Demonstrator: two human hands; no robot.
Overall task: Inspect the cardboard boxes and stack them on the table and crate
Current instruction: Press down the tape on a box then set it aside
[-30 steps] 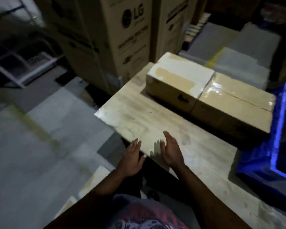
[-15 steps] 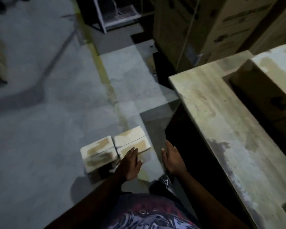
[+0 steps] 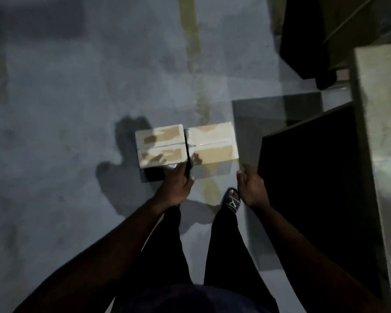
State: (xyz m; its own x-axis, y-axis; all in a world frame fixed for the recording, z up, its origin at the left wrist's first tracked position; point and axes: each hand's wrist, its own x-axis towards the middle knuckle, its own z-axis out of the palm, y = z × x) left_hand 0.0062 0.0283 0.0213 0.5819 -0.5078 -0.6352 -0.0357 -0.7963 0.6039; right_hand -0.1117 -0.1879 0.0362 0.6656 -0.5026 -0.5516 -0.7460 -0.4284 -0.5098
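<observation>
Just beyond the left hand, the left cardboard box has a creamy white top blotched with tan patches. The right cardboard box, between the two hands and slightly ahead of them, is paler cream with one broad tan panel and a shiny seam of clear tape. The floor under both is mottled blue-grey, crossed by a faded yellow line. Beside the right hand, the sandal is black with a white mark; further out on that side, the table top is a stained greenish beige.

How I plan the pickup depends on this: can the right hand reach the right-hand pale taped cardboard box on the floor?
Probably yes: the right hand hangs open near that pale taped cardboard box, with nothing between them.
</observation>
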